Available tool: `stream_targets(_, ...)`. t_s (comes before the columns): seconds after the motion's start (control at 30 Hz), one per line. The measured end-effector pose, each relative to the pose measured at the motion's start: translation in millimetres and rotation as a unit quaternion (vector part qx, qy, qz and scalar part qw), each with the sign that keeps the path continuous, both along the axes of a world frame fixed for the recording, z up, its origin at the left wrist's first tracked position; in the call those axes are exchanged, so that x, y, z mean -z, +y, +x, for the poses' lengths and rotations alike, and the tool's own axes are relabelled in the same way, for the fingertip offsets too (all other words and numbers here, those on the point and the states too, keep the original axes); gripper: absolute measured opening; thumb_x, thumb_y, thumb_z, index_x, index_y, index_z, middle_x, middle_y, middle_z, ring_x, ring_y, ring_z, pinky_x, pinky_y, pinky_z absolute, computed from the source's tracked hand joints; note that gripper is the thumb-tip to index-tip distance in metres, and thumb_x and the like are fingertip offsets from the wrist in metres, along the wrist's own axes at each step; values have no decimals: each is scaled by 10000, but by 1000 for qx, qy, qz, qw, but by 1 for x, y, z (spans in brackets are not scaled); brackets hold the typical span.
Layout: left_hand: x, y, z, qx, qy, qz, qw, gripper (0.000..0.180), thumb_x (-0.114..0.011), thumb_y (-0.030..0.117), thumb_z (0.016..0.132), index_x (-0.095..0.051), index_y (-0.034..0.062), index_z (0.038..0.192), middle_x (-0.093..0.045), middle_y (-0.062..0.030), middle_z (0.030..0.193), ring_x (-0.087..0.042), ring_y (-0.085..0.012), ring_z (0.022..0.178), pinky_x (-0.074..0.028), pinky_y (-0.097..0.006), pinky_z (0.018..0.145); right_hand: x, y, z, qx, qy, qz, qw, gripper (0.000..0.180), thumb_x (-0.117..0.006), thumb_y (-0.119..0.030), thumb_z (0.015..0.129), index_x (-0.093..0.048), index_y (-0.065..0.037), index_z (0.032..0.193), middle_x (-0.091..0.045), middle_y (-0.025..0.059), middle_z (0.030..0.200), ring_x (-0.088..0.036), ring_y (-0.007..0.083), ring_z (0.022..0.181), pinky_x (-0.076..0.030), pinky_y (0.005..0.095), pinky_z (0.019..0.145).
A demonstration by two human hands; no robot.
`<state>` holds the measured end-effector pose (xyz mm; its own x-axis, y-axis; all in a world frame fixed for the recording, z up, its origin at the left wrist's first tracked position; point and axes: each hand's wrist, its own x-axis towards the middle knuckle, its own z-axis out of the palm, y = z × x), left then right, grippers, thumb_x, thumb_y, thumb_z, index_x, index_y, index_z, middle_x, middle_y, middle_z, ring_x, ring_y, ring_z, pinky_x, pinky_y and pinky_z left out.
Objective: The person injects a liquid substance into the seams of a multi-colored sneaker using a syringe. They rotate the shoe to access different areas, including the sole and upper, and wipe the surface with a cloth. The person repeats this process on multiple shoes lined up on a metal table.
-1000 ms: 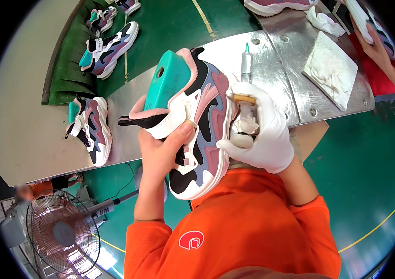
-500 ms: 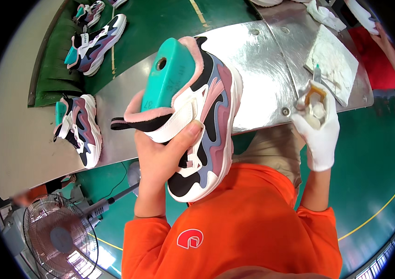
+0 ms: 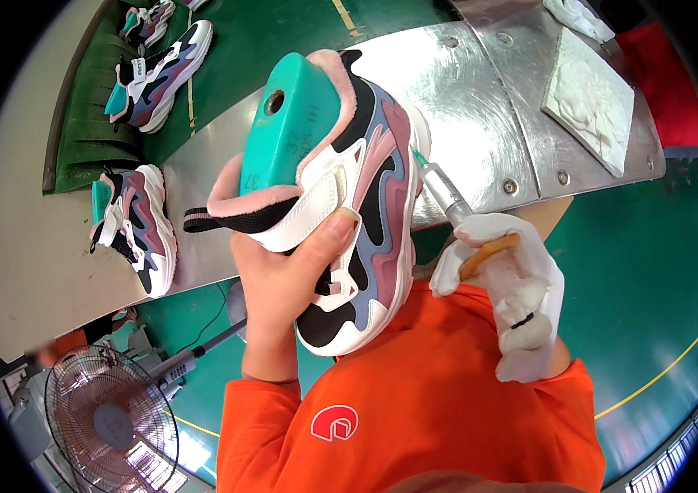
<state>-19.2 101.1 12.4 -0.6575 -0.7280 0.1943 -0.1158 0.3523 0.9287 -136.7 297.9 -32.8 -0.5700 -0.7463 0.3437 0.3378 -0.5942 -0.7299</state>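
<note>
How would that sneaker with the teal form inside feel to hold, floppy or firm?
Probably firm: the teal last fills the sneaker, so its upper keeps its shape. Likely not heavy, since the bare left hand alone holds it up. The fluffy pink collar looks soft.

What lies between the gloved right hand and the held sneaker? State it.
In the head view, a syringe-like applicator bridges the gap: the gloved right hand grips its barrel, and its green tip meets the sneaker at the sole edge. The left hand holds the sneaker.
</note>
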Motion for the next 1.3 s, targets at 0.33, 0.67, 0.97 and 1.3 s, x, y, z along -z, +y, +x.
stream_targets(0.33,0,1,-2,7,9,-5,1000,544,-872,259,711,-586,-36,1067,-395,-162,1362,-566,-240,1143,-463,-347,957,-13,0,-1,39,28,90,995,634,-686,69,552,-518,-111,1137,-481,178,1190,-569,277,933,-499,358,788)
stream_targets(0.67,2,0,-3,0,29,31,999,523,-852,229,716,-568,-38,1063,-403,-154,1334,-572,-219,1084,-483,-346,904,-25,-39,-23,261,546,424,674,759,-634,71,636,-513,-122,1360,-539,129,1029,-576,293,898,-507,370,729)
stream_targets(0.97,8,-1,-5,-14,25,48,998,459,-828,149,720,-574,-41,1052,-425,-143,1317,-615,-189,958,-515,-317,809,-20,-42,-11,303,604,408,614,611,-645,3,684,-564,-121,1277,-526,147,972,-560,331,863,-487,418,674)
stream_targets(1.3,21,-14,6,-3,99,85,991,614,-801,143,725,-412,-29,1167,-385,-138,1347,-506,-214,1159,-449,-366,973,-32,-7,-34,336,374,352,789,696,-677,26,658,-488,-85,1318,-533,149,1109,-587,294,914,-526,374,746)
